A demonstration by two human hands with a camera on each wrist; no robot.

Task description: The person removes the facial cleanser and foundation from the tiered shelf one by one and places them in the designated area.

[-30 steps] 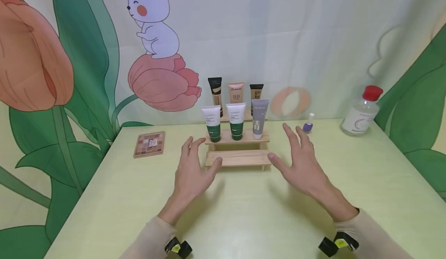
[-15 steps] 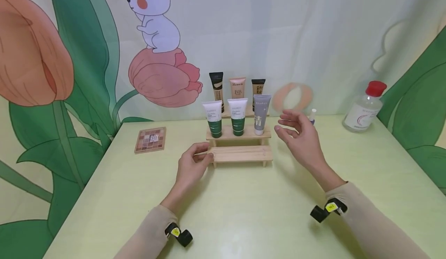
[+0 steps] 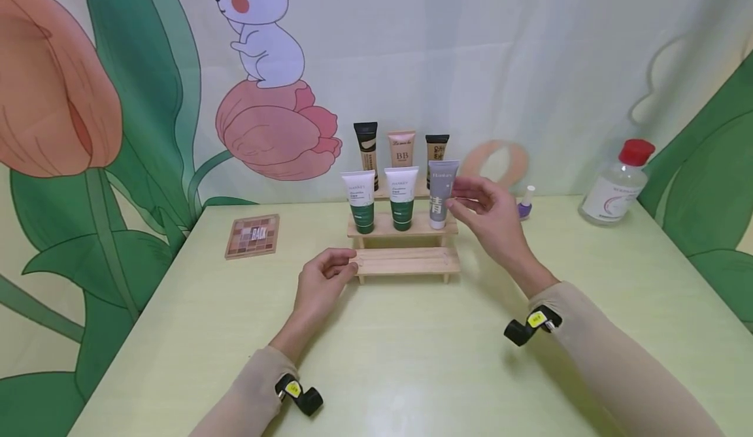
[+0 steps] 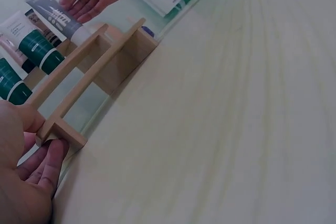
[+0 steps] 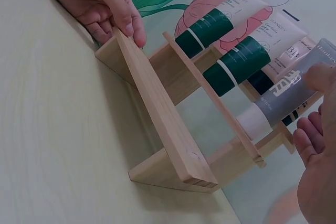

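Note:
A three-step wooden display rack stands on the table. My left hand grips the left end of its lowest step, thumb on top and fingers below, as the left wrist view shows. On the middle step, a grey squeeze tube stands at the right end. My right hand pinches its right edge, with the thumb on the front; the index fingertip is hidden behind the tube. Beside it stand two white-and-green tubes, one in the middle and one at the left.
On the top step are a black-capped tube, a pink BB tube and another dark-capped tube. A makeup palette lies left. To the right are a purple bottle and a clear bottle with red cap.
Both hands were spread apart from the rack. My left hand closed on the lowest step's left end. The right hand drew in leftward and its fingers came onto the grey tube.

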